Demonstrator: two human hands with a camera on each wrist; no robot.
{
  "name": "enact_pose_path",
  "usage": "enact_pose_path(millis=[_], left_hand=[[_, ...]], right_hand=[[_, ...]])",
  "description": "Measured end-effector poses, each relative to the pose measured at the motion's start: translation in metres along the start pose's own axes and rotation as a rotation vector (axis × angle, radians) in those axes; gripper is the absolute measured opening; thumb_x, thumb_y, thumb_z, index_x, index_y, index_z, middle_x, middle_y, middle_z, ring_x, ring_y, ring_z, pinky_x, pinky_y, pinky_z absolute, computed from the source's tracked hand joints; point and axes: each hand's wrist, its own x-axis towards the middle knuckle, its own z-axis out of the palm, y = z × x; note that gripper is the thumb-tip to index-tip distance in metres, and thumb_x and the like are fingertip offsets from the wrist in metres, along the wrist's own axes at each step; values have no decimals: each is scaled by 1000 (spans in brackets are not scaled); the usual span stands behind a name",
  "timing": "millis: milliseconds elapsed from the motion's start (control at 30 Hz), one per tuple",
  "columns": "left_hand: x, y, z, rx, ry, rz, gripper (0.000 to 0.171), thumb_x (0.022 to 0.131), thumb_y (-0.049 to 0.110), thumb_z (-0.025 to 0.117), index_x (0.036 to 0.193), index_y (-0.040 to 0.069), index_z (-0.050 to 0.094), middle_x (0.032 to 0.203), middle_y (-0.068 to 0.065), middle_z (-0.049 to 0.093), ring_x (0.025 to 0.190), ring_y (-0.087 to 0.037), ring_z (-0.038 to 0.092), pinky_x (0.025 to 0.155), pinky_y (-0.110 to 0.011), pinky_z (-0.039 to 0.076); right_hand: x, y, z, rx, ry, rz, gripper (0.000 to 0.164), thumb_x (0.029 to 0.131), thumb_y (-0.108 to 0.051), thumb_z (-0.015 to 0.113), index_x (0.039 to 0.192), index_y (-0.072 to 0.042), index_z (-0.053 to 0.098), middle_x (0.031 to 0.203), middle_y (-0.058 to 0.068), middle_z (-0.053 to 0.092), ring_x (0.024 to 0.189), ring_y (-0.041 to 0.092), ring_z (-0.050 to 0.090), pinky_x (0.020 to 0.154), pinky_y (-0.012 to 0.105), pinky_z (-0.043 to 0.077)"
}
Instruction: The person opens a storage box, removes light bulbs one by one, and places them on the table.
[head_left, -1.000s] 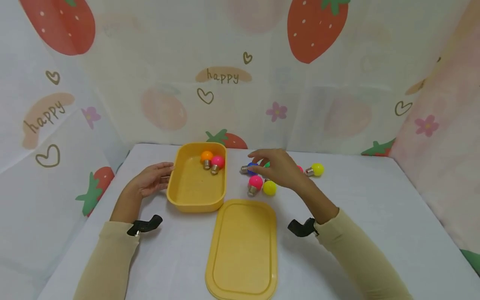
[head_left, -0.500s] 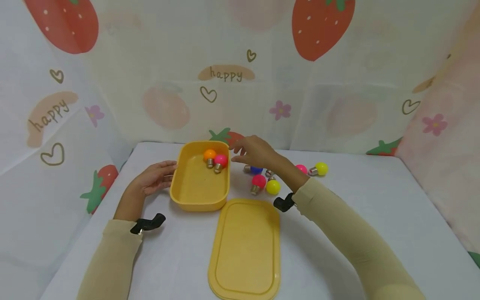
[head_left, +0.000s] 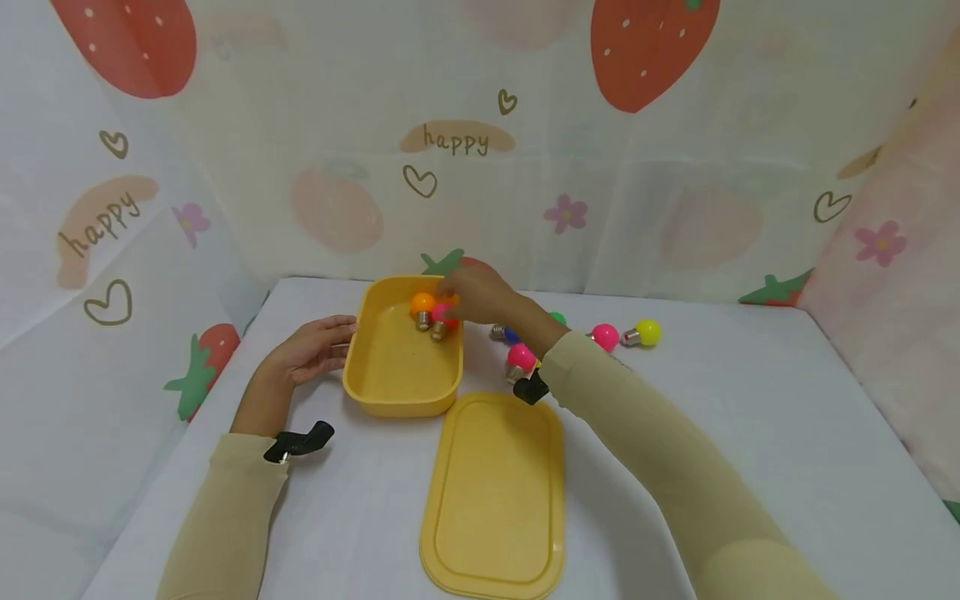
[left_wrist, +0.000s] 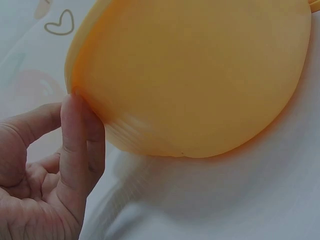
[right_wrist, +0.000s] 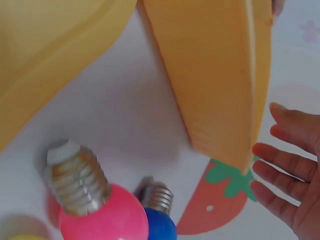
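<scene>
A yellow plastic box (head_left: 390, 367) stands left of centre in the head view. In its far right part lie an orange bulb (head_left: 423, 306) and a pink bulb (head_left: 441, 313), metal bases toward me. My left hand (head_left: 313, 350) touches the box's left side, its fingertips (left_wrist: 73, 107) against the outer wall in the left wrist view. Over the far right corner of the box is my right hand (head_left: 480, 296), its fingers overlapping the pink bulb. Seen by the right wrist camera, that hand (right_wrist: 295, 170) has spread fingers beside the rim and nothing between them.
A flat yellow lid (head_left: 495, 492) lies in front of the box, close to its near right corner. Right of the box are several loose bulbs, among them a blue one (head_left: 512, 335), a pink one (head_left: 521, 357) and a yellow one (head_left: 648, 332). A printed cloth wall (head_left: 637, 225) rises behind.
My right hand has moved left from above the loose bulbs, past the box's right rim, to over the bulbs inside. The left hand stays at the box's left side.
</scene>
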Motion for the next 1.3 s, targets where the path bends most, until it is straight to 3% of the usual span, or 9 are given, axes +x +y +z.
enact_pose_path(millis=[233, 433, 533, 1000, 1300], left_hand=[[-2, 1, 0, -12, -7, 1, 40, 104, 19, 59, 138, 2, 46, 106, -5, 70, 84, -17, 69, 73, -27, 61], [-2, -2, 1, 19, 3, -13, 39, 104, 21, 59, 137, 4, 46, 109, -4, 68, 85, -16, 68, 74, -27, 61], [-2, -3, 1, 43, 25, -7, 42, 104, 23, 60, 139, 4, 46, 111, -4, 67, 86, -15, 67, 75, -26, 61], [-2, 0, 1, -34, -14, -19, 39, 103, 18, 61, 137, 3, 47, 106, -5, 70, 83, -16, 70, 73, -28, 61], [-4, 3, 3, -51, -9, -28, 40, 103, 17, 61, 137, 3, 46, 107, -6, 71, 85, -18, 71, 74, -29, 62]], right_hand=[[14, -3, 14, -81, -13, 51, 38, 95, -24, 74, 130, -10, 68, 128, 4, 65, 117, 24, 56, 104, 38, 46], [21, -3, 29, -214, -32, 69, 11, 98, -18, 68, 106, -13, 73, 98, 1, 66, 91, 23, 56, 85, 37, 49], [24, -2, 34, -291, -24, 45, 8, 98, -13, 64, 101, -12, 72, 91, 1, 63, 85, 22, 56, 78, 35, 51], [35, -3, 47, -406, -17, 101, 11, 97, -10, 64, 101, -19, 70, 93, -2, 64, 84, 18, 57, 73, 31, 54], [32, -11, 45, -445, -9, 117, 10, 100, -14, 61, 94, -17, 68, 89, 0, 64, 81, 18, 58, 66, 33, 57]])
